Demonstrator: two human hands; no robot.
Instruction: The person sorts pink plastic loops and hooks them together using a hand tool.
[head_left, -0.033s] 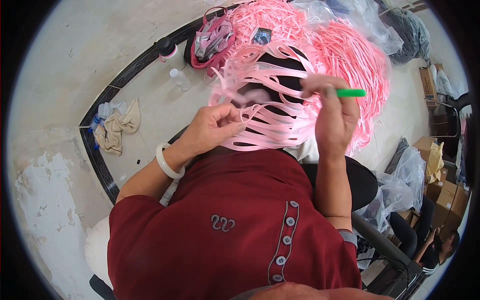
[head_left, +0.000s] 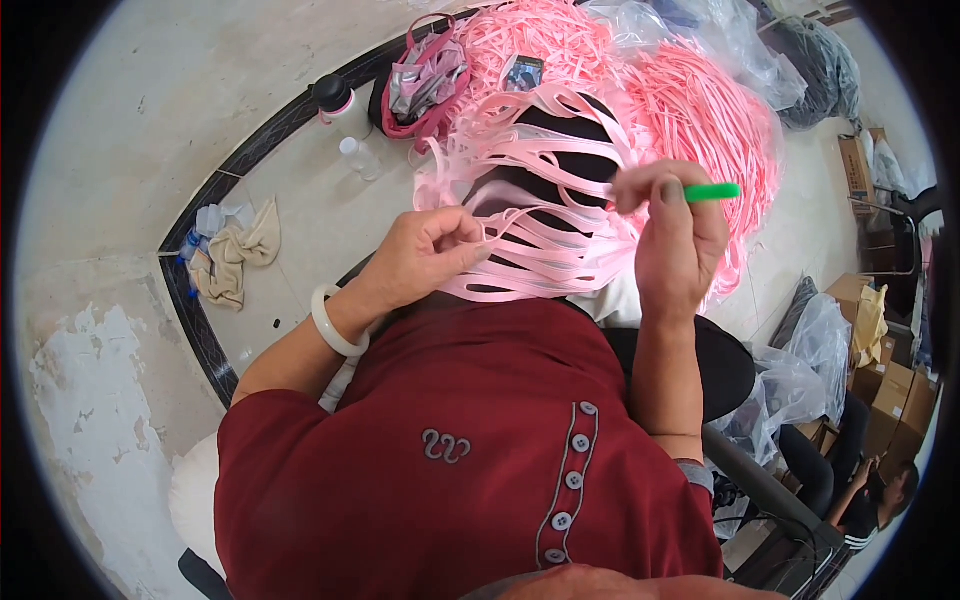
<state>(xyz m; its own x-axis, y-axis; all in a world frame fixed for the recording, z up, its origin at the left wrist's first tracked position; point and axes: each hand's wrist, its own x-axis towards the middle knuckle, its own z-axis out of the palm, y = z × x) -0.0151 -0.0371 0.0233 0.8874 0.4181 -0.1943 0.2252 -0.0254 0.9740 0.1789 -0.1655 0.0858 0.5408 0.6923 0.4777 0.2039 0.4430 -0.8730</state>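
Head view showed the left hand (head_left: 428, 258) toward ten o'clock pinching pink straps (head_left: 600, 252); the right hand (head_left: 680, 235), toward two, gripped a green stick (head_left: 712, 191).

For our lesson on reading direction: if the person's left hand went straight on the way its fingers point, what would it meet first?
The left hand would most likely meet the pink straps just to its right, though exact depth is unclear.
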